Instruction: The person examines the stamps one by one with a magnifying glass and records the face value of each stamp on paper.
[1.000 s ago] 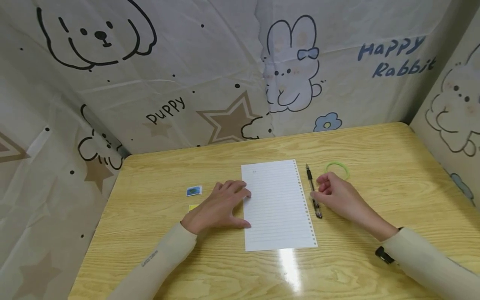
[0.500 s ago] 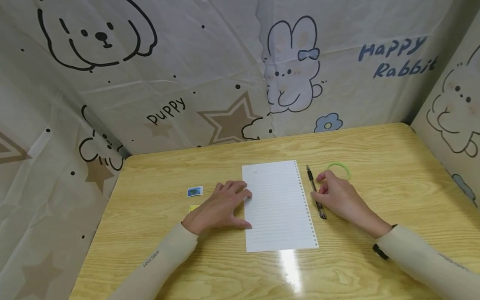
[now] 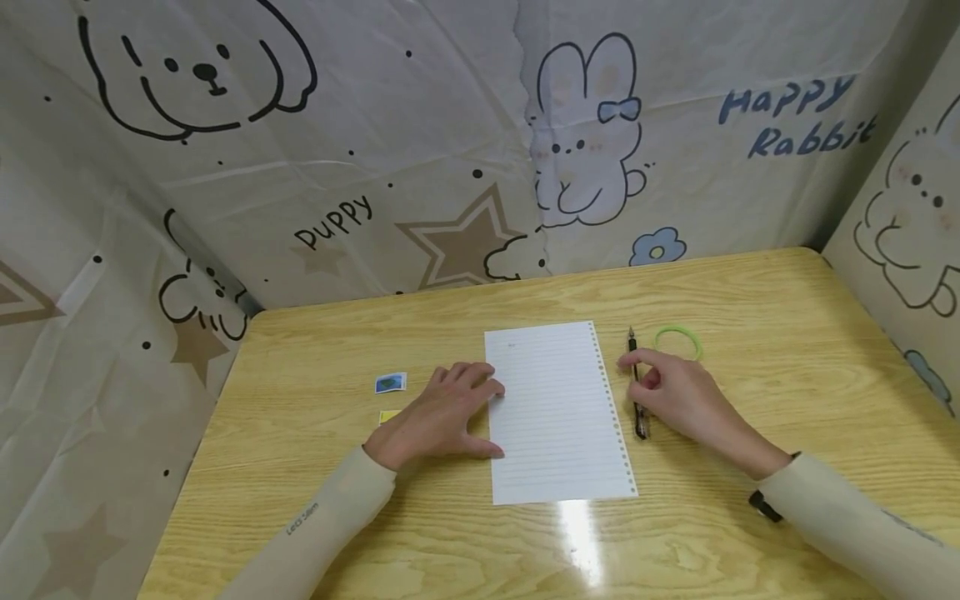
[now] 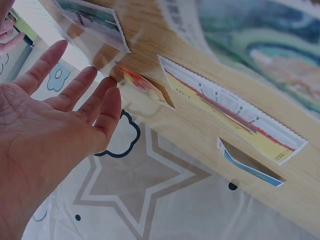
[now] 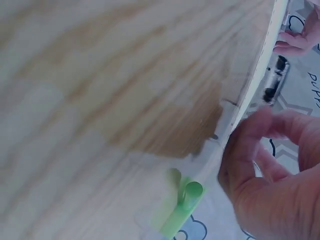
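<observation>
In the head view my left hand (image 3: 442,408) lies with spread fingers at the left edge of a lined sheet of paper (image 3: 551,408), its fingertips over the margin. A blue picture stamp (image 3: 390,382) lies to its left, and a yellow stamp (image 3: 387,415) is partly hidden behind the hand. At the sheet's right side my right hand (image 3: 678,400) pinches a black-and-clear pen (image 3: 640,425) with curled index finger and thumb. The pen's tip points away from me. In the right wrist view the pen's clear end (image 5: 276,80) shows beyond the fingers.
A light green ring (image 3: 675,327) lies just behind the right hand. Several stamps, one a yellow-and-red stamp (image 4: 230,112), stand out in the left wrist view. The wooden table (image 3: 315,350) meets a printed cloth wall (image 3: 337,150) at its back edge.
The pen has shifted right and turned more upright in the head view. My right index finger has reached across it. The left hand has stayed in place.
</observation>
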Demonstrator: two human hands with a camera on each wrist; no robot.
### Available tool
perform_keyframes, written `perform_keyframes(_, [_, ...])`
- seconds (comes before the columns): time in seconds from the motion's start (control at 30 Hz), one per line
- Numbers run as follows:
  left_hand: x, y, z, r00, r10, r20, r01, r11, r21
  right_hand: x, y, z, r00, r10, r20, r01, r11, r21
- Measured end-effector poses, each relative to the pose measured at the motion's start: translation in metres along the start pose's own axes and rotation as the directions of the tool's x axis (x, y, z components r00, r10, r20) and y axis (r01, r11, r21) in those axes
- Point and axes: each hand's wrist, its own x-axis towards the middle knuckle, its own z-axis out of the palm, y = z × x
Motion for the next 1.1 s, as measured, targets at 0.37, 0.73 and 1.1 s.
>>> perform_keyframes(0.37, [0.000, -0.001, 0.001, 1.000, -0.009, 0.008, 0.009, 1.000, 0.001, 0.000, -0.006, -0.004, 0.999, 0.030, -0.036, -0.021, 0.973, 0.231])
perform_keyframes(0.73, [0.000, -0.001, 0.002, 1.000, 0.000, 0.008, 0.000, 1.000, 0.004, -0.001, -0.008, -0.008, 0.991, -0.050, -0.128, 0.104, 0.881, 0.462])
perform_keyframes(1.1, [0.000, 0.000, 0.000, 1.000, -0.006, 0.010, 0.006, 1.000, 0.003, 0.000, -0.017, -0.002, 0.971, -0.035, -0.236, 0.131, 0.904, 0.406])
